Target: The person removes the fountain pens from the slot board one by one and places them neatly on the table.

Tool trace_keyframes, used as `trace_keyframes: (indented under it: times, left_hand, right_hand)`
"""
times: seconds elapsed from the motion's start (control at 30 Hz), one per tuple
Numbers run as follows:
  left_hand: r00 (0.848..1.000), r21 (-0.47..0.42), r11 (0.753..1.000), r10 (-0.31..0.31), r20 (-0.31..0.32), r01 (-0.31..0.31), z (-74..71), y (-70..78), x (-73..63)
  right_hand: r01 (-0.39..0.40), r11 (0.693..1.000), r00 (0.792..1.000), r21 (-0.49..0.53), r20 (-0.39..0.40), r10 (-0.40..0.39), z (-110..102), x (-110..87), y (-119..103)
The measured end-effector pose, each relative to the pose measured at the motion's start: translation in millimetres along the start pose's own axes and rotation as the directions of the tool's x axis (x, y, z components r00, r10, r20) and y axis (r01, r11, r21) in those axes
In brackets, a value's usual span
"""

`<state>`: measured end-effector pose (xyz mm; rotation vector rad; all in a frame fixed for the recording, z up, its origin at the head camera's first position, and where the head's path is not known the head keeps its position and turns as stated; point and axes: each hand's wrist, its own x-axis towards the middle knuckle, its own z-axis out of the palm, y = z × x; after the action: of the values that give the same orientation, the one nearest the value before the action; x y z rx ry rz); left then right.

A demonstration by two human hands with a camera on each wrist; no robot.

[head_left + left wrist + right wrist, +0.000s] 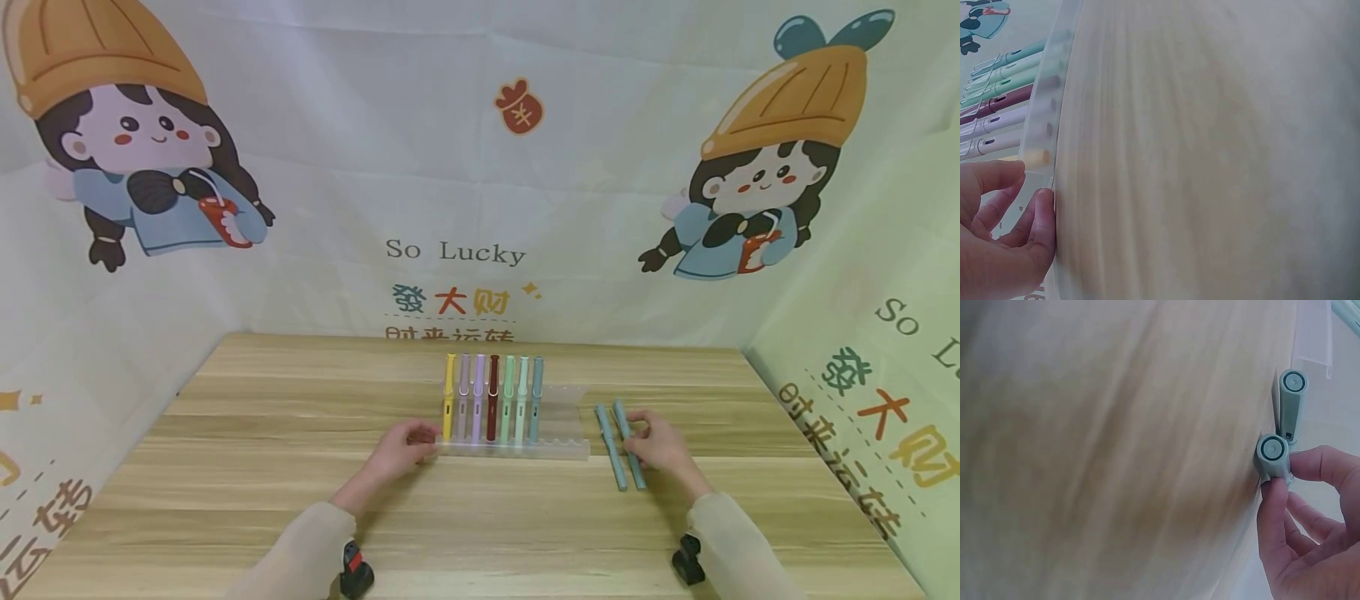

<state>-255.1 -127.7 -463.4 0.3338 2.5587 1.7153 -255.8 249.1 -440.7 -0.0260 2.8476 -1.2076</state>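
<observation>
A clear pen stand holds a row of several capped pens, from a yellow pen at the left through a dark red pen to a teal pen. My left hand is at the stand's left end, with thumb and fingertips round its corner beside the yellow pen. Right of the stand, two blue-green pens lie side by side, slanted. My right hand pinches the outer pen between thumb and finger. Next to it lies the inner pen, untouched by the fingers.
The wooden table runs back to a printed cloth backdrop, which also rises at both sides. The right part of the stand shows bare slots between the teal pen and the loose pens. A dark wrist device sits at each sleeve.
</observation>
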Motion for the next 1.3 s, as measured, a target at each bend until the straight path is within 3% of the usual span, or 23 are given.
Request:
trace_keyframes:
  times: [0.93, 1.1, 1.3]
  left_hand:
    - [1.0, 0.001, 1.0, 0.007, -0.002, -0.007, -0.2, 1.9, -0.5]
    - [1.0, 0.0, 1.0, 0.001, -0.001, -0.001, 0.4, 1.0, 0.1]
    - [1.0, -0.001, 1.0, 0.0, -0.004, 0.0, 0.3, 1.3, 0.0]
  right_hand:
    - [-0.021, 0.997, 0.999, 0.072, 0.032, 0.019, 1.8, -1.2, -2.6]
    - [0.003, 0.997, 1.0, 0.083, -0.023, -0.001, 0.5, -1.5, -4.2]
    - [0.101, 0.988, 0.986, 0.119, -0.147, -0.083, 6.1, -2.6, -14.0]
